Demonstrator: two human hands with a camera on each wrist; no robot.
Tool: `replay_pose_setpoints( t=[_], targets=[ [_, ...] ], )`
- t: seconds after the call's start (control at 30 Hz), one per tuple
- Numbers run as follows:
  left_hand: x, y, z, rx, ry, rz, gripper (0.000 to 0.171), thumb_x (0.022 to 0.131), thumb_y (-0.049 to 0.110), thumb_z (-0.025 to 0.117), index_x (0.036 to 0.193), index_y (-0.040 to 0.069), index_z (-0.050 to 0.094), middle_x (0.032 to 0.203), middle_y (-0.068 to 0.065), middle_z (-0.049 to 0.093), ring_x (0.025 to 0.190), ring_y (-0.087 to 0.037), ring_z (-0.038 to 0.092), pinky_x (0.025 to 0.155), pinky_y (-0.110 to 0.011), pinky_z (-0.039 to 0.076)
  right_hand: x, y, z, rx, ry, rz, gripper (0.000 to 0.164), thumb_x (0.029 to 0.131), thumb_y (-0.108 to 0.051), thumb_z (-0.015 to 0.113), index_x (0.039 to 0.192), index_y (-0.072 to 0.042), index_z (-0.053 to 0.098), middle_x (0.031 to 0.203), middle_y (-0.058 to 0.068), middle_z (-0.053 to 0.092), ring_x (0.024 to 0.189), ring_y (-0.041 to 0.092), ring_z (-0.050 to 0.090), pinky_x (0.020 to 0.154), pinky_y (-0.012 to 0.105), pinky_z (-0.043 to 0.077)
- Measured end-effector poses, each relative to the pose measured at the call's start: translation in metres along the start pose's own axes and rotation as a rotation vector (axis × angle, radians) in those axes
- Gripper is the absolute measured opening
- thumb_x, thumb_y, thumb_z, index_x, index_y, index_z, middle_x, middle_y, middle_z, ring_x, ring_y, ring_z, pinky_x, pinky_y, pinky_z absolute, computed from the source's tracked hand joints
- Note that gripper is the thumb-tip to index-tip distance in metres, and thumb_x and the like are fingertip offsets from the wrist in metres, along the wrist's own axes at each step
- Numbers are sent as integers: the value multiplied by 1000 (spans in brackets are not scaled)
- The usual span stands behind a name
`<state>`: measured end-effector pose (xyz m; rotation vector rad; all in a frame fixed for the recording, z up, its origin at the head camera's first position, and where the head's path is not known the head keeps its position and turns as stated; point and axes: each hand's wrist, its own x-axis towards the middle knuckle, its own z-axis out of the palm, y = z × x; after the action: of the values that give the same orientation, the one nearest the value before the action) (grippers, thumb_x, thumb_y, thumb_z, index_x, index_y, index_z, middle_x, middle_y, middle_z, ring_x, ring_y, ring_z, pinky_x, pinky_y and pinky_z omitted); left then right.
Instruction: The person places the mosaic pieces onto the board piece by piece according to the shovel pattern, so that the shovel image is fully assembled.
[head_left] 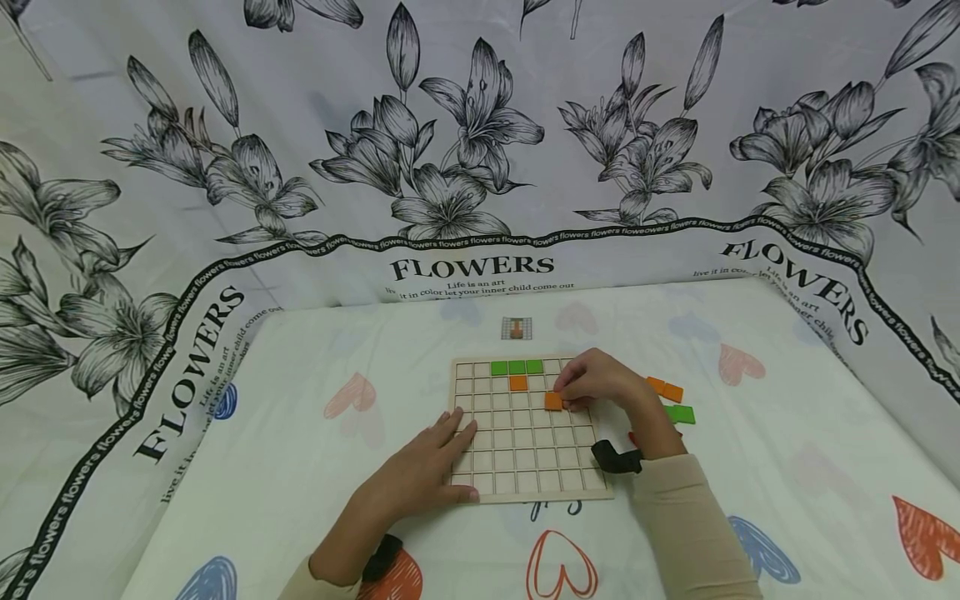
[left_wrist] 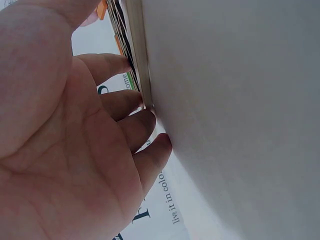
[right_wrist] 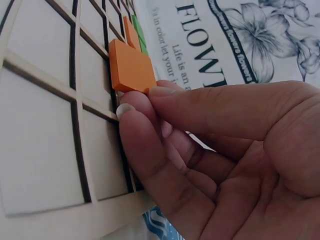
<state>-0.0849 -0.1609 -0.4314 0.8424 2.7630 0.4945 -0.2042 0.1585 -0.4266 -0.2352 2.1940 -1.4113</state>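
- Orange tile (right_wrist: 135, 67) is pinched between thumb and finger of the right grip (head_left: 603, 382), over the gridded board (head_left: 524, 460);
- left grip (head_left: 418, 469) has fingers apart, touching the board's left edge;
- three green tiles (head_left: 517, 367) sit on the board, beyond and left of the right grip.
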Motion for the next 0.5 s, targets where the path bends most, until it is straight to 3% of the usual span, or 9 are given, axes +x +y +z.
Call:
replay_pose_setpoints(
  t=[0.5],
  targets=[
    [-1, 0, 0, 5, -1, -9, 93, 86, 53, 73, 157, 8, 34, 162, -19, 24, 149, -36, 22, 116, -51, 28, 6, -10, 19, -31, 52, -22, 5, 90, 3, 70, 93, 6, 73, 82, 11, 71, 71, 19, 70, 69, 32, 60]
  ],
)
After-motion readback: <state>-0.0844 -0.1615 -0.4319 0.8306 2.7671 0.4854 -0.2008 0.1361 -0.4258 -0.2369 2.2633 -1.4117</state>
